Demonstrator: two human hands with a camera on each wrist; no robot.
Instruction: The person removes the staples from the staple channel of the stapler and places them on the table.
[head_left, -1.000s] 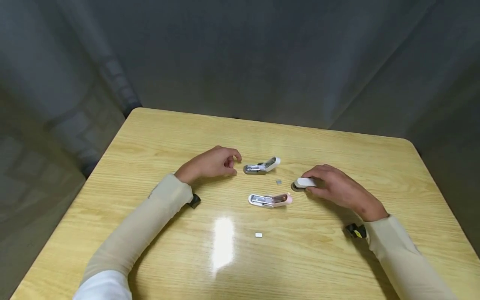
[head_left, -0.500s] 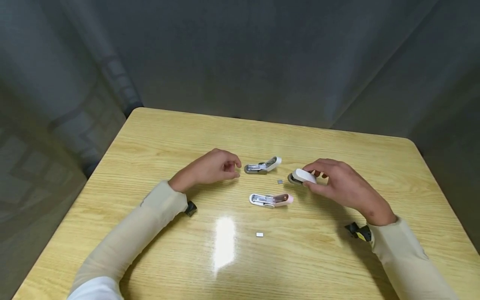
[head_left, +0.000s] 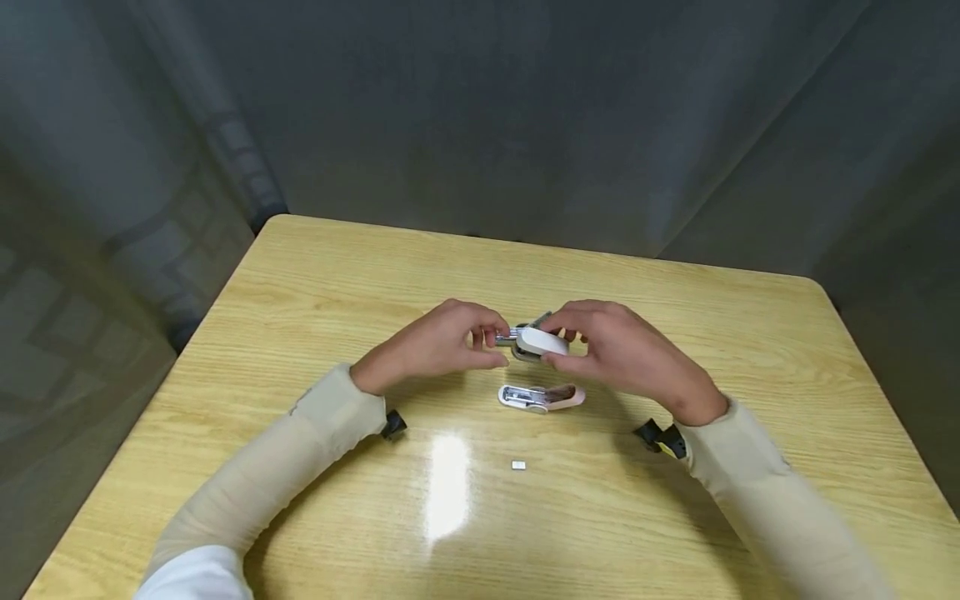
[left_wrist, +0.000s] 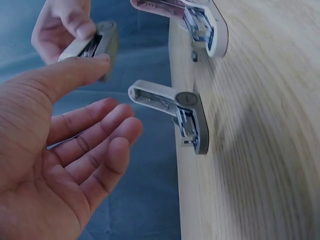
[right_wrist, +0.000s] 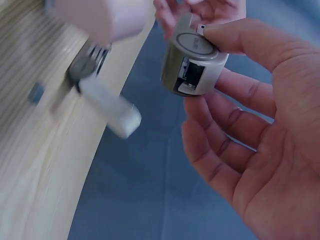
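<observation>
My right hand [head_left: 600, 346] holds a small white and grey stapler [head_left: 538, 342] in the air above the middle of the table, thumb on top and fingers beneath [right_wrist: 192, 62]. My left hand [head_left: 442, 342] has come up to it. In the left wrist view its thumb tip touches the stapler's end [left_wrist: 107, 42] while its fingers lie loose and apart. Just behind my hands an opened white stapler [left_wrist: 175, 107] lies on the wooden table [head_left: 300, 275], mostly hidden in the head view. An opened pink and white stapler [head_left: 542, 398] lies just in front of them.
A small strip of staples [head_left: 517, 465] lies nearer me on the table. A tiny grey piece [right_wrist: 35, 92] sits by the staplers. Grey curtains close off the table's far side. A bright glare patch [head_left: 446, 487] marks the tabletop.
My right hand lifted the white stapler off the table and carried it left to the middle. My left hand moved right and met it.
</observation>
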